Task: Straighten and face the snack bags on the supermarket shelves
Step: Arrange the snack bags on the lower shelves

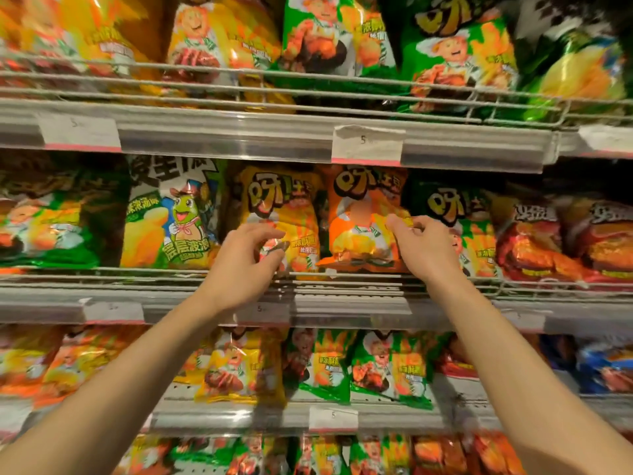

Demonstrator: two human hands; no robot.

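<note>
Orange bag is standing on the middle shelf, and the right hand is pinching its right edge while the left hand is pinching the neighbouring yellow bag (low on its front). Facing is underway; next, squaring both upright seems needed.

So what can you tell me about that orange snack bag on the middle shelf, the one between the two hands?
The orange snack bag is a glossy, puffed foil-like pouch with big rounded yellow characters on a dark patch at its top and a cartoon figure below. It stands roughly upright, front facing out, behind the shelf's wire rail, between a yellow bag and a green bag. The right hand pinches its right edge with curled fingers. The left hand is at the yellow bag instead.
</note>
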